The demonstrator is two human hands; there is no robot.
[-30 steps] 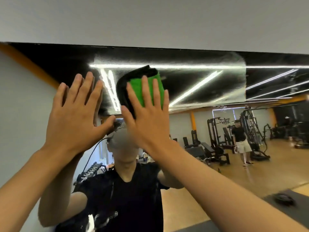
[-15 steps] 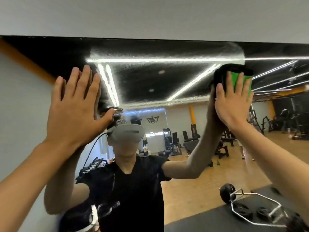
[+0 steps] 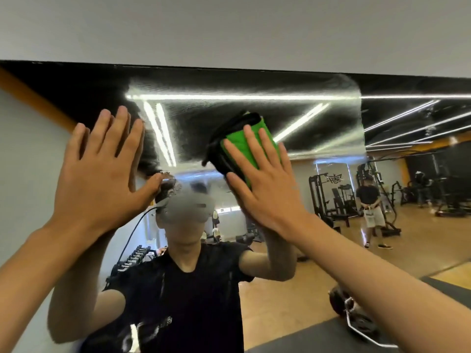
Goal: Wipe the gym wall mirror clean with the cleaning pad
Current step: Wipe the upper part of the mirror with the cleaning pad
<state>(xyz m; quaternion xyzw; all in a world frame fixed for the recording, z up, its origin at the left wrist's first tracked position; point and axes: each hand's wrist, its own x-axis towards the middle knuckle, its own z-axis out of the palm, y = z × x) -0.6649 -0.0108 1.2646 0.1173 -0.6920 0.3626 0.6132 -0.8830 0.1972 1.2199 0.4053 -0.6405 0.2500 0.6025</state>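
I am working along the top band of the gym wall mirror, and the biggest change is in the sweep itself: half a second ago my right hand was out at the right end of the hazy, streaked patch under the mirror's top edge; now it is coming back leftward, toward the middle of that patch, near where it was a second ago. I am reading this as back-and-forth passes over the same band, so the wiping is well under way here, while the glass lower down is looking untouched by the streaks and probably remaining to be done.

My left hand is staying put, flat against the glass with fingers spread wide, holding nothing and only bracing me.

The cleaning pad is sitting between my right palm and the mirror, pressed flat to the glass. My right fingers are lying splayed and straight over its green face, not curled around it; they are pinning it by pressure alone. The pad's black edge is sticking out above my fingertips and to the left of them, and my thumb is resting at its lower edge.
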